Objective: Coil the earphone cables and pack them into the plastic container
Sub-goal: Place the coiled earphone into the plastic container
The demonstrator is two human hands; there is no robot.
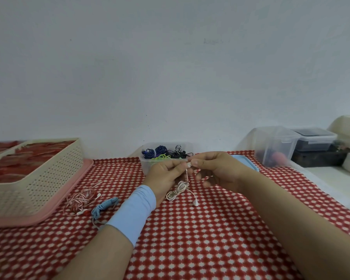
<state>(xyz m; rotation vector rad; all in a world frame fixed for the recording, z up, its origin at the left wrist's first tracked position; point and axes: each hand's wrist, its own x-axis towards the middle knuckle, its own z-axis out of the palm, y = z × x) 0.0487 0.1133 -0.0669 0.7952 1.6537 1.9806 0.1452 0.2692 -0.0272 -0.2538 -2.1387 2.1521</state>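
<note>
Earphone cable [179, 189], white, half-coiled, hangs at frame centre | I see left hand [166, 174] and right hand [216, 170] both pinching its upper end | plastic container [144, 163] just behind them

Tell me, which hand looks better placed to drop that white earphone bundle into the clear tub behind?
Probably the left hand: the white earphone bundle hangs just below it, and the plastic container sits directly beyond it. The right hand only pinches the cable's end, off to the side.
</note>
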